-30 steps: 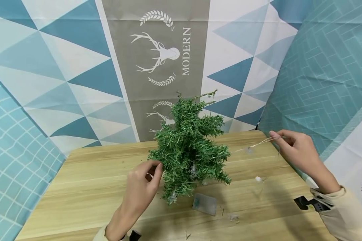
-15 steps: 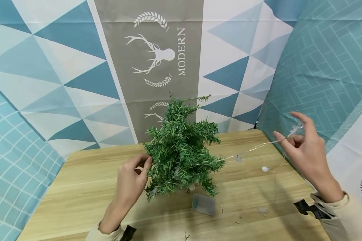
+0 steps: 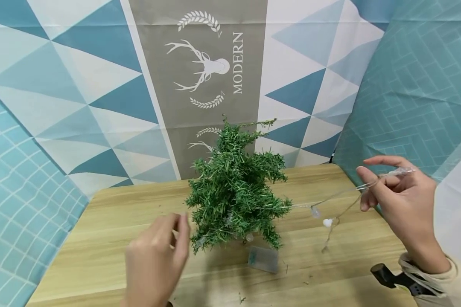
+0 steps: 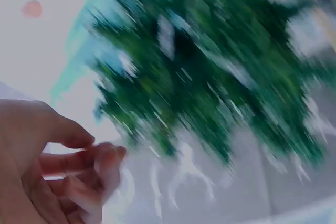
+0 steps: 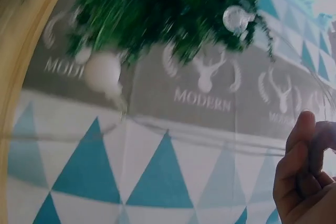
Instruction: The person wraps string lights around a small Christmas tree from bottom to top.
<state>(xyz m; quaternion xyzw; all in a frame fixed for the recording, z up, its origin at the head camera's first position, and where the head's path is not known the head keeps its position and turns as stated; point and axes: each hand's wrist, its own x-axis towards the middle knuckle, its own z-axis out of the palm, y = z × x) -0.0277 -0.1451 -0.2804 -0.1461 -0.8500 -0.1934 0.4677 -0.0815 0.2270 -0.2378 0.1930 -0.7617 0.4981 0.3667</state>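
A small green artificial Christmas tree point(image 3: 238, 187) stands on the table, with a string of lights running from its right side. My right hand point(image 3: 407, 200) holds that light string point(image 3: 339, 193), with the wire crossing the thumb and the other fingers curled. A white bulb point(image 3: 328, 222) and a clear one point(image 3: 315, 212) hang between hand and tree. Both the white bulb point(image 5: 102, 72) and a clear bulb point(image 5: 236, 19) appear larger in the right wrist view. Left of the tree, my left hand point(image 3: 153, 256), blurred, is loosely curled and apart from the branches; nothing shows in it.
A flat, semi-clear box point(image 3: 263, 259) lies in front of the tree on the wooden table point(image 3: 111, 238). Small bits of debris point(image 3: 242, 298) are scattered near the front. Patterned cloth point(image 3: 311, 51) hangs behind and at both sides.
My left hand has come away from the branches toward the lower left. My right hand has shifted right, its thumb and index finger parting, and the light string now lies across it.
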